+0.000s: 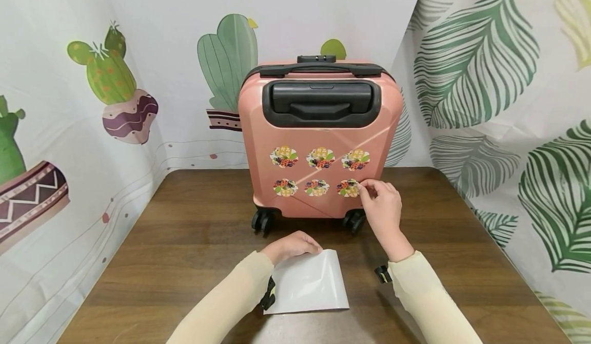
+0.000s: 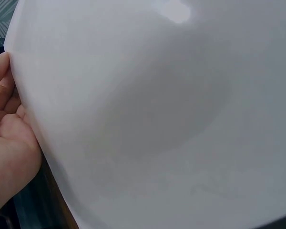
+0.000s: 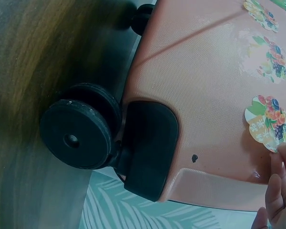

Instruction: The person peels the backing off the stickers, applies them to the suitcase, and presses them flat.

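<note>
A pink suitcase (image 1: 318, 138) stands upright on the table, with several scalloped fruit stickers in two rows on its front. At the bottom right sticker (image 1: 348, 188), my right hand (image 1: 382, 205) pinches the edge between thumb and finger. The right wrist view shows the same sticker (image 3: 268, 123) against the shell, fingertips at its rim. My left hand (image 1: 293, 246) grips the upper left edge of a glossy white sheet (image 1: 311, 285), low in front of the suitcase. That sheet (image 2: 157, 105) fills most of the left wrist view and hides part of the left hand (image 2: 12, 143).
The suitcase rests on black wheels (image 1: 263, 221) on a brown wooden table (image 1: 194, 241). Its black telescopic handle (image 1: 322, 100) is recessed near the top. Behind hangs a white cloth (image 1: 175, 77) printed with cacti and leaves. Black wrist straps (image 1: 383, 273) sit at both cuffs.
</note>
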`<state>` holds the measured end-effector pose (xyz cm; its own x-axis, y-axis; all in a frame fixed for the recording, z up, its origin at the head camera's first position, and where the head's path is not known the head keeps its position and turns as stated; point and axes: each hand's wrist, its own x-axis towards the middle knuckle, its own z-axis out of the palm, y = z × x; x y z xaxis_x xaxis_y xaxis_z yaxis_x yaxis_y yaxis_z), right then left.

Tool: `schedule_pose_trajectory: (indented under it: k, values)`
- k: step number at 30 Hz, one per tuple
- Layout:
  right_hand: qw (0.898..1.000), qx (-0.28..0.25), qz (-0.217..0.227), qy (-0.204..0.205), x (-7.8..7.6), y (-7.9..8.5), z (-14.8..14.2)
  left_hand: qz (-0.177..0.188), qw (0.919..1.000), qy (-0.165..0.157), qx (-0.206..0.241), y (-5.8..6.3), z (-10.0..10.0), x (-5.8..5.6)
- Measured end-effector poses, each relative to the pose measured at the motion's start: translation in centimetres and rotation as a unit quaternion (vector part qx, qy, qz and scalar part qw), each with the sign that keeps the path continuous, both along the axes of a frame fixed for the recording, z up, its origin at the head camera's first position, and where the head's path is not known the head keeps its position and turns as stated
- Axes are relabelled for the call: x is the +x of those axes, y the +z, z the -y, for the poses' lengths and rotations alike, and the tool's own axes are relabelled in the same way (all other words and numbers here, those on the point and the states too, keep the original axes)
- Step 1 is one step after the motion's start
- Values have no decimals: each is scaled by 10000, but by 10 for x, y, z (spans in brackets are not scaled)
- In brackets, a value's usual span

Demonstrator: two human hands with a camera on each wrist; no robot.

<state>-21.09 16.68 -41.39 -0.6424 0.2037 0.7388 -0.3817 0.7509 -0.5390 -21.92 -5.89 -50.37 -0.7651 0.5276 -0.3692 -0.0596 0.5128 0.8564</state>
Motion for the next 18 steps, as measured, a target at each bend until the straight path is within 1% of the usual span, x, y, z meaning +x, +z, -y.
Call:
schedule_pose_trajectory:
  k: [6,13,18]
  values:
    - [10000,24,-21,-28,0,0,0,-2,10000,0,-20,1,-1,1]
    - [9999,-2,24,-103,0,-1,0,-11,9999,-19,-154,4,-4,3]
    - [9999,39,-53,-140,-1,-2,0,-36,9998,-10,-185,5,-5,4]
